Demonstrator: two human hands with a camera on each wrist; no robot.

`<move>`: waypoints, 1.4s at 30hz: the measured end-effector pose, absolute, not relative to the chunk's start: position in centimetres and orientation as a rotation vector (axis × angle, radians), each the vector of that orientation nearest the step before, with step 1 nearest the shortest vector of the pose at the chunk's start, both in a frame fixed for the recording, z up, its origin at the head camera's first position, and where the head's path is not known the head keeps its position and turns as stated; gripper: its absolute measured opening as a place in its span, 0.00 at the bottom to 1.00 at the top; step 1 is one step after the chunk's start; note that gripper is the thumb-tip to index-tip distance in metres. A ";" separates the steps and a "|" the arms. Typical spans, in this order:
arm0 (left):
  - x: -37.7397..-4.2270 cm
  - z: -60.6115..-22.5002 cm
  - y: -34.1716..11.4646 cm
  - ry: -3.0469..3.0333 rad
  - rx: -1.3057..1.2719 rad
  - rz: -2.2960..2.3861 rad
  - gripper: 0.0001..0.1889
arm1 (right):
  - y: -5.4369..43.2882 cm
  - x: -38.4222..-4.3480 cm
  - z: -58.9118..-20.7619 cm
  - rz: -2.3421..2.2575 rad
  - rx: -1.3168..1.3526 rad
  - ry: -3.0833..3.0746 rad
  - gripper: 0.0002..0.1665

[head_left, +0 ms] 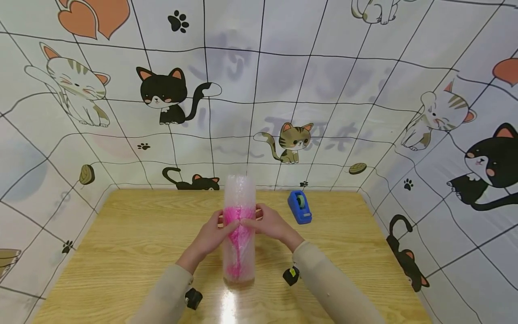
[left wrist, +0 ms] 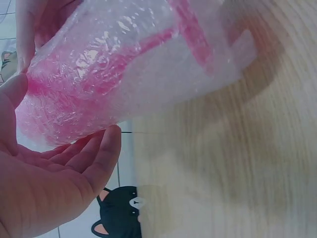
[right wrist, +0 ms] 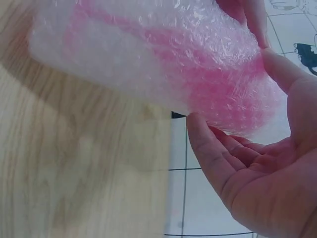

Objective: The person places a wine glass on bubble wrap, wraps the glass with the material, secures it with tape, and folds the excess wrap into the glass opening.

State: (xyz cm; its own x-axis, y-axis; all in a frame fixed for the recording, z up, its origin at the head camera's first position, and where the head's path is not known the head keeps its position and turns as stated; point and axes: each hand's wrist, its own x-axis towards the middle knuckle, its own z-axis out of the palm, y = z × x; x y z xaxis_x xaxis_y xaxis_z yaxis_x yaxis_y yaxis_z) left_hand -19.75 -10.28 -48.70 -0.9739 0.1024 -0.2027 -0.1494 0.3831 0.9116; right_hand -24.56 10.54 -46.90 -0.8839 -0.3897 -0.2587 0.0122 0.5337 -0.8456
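Observation:
A tall bundle of bubble wrap (head_left: 239, 189) stands upright on the table, with something bright pink showing through the clear plastic. From its left side my left hand (head_left: 211, 234) grips it, thumb across the front and fingers round the side. My right hand (head_left: 275, 223) holds the opposite side the same way, and the two thumbs meet at the front. In the left wrist view, the left fingers (left wrist: 101, 153) lie along the bubble wrap's side. The right wrist view shows the right thumb (right wrist: 285, 69) pressing on the pink part. What the pink thing is stays hidden by the wrap.
A blue tape dispenser (head_left: 299, 208) stands to the right of the bundle, toward the back of the wooden table (head_left: 133, 234). Behind and beside the table hangs a white cloth (head_left: 230, 112) with cat prints and a black grid.

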 end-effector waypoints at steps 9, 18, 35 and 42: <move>-19.9 -47.5 -10.3 2.466 0.008 1.683 0.45 | 10.7 -24.5 -46.0 -1.361 -0.417 2.438 0.48; -19.6 -47.2 -10.2 2.495 0.087 1.768 0.45 | 11.1 -24.2 -45.7 -1.423 -0.519 2.465 0.50; -19.0 -48.3 -9.6 2.558 0.188 1.828 0.45 | 12.1 -23.9 -46.9 -1.465 -0.677 2.464 0.50; -18.6 -48.9 -9.6 2.613 0.191 1.765 0.45 | 12.3 -23.5 -47.8 -1.364 -0.779 2.567 0.53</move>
